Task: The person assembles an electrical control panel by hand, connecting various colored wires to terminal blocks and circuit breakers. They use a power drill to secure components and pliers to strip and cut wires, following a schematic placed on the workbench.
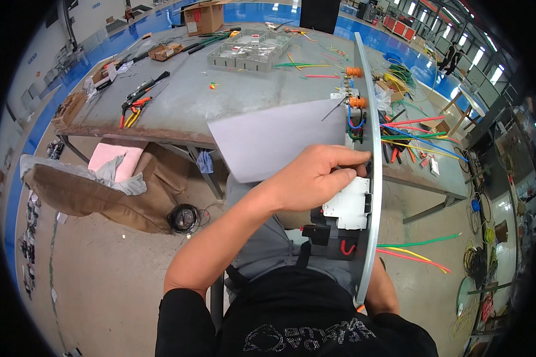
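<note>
A grey metal panel (368,178) stands on edge in front of me, seen nearly edge-on. On its left face sit white breaker-like modules (346,204), a black block with a red wire loop (346,249) and two orange round fittings (357,102). My left hand (321,177) reaches across to this face, thumb and forefinger drawn together at a small dark part above the white modules; what they grip is hidden. My right forearm (381,291) passes behind the panel's lower end, and the hand is out of sight. Green, yellow and red wires (420,253) stick out from the panel's right side.
A white sheet (286,137) leans at the edge of the grey table (184,107). On the table lie pliers (138,104), a divided parts tray (250,50), a cardboard box (203,18) and loose wires. A brown-covered chair (101,190) stands at left.
</note>
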Action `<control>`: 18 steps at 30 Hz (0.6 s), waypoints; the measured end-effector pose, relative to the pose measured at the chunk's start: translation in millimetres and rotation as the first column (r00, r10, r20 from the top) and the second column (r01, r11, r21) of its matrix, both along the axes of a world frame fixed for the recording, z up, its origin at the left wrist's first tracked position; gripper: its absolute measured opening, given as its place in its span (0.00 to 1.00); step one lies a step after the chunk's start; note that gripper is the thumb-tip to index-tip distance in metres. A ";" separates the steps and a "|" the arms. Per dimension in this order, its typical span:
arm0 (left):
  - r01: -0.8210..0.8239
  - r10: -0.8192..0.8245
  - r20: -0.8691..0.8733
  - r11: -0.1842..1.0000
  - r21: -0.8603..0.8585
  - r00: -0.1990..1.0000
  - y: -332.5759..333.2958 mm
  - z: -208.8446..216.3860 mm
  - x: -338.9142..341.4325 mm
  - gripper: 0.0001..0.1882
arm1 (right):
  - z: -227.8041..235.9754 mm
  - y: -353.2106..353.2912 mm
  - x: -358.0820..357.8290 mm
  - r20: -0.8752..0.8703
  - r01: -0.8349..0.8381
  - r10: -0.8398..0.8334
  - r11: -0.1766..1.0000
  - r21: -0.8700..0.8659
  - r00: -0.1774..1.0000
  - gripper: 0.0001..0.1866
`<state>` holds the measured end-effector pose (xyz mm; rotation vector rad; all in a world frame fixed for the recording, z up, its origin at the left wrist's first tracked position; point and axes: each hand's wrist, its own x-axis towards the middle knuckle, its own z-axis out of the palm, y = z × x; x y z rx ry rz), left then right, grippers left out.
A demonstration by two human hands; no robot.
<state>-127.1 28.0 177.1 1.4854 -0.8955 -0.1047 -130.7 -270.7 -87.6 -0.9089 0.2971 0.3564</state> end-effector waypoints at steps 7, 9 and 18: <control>0.003 -0.005 -0.103 1.000 -0.018 0.995 -7.0 -3.8 19.1 0.25 | -16.8 -13.2 -2.3 -0.023 -0.010 0.010 1.000 -0.017 1.000 0.24; -0.033 0.030 -0.110 0.999 -0.019 0.993 -4.9 -5.9 32.5 0.26 | -21.8 -18.9 -2.4 0.005 -0.043 0.044 0.997 -0.070 0.999 0.23; -0.047 0.047 -0.228 0.999 0.002 0.973 2.7 11.4 61.5 0.28 | 102.9 37.2 -47.7 -0.066 0.080 -0.083 0.996 -0.042 0.994 0.20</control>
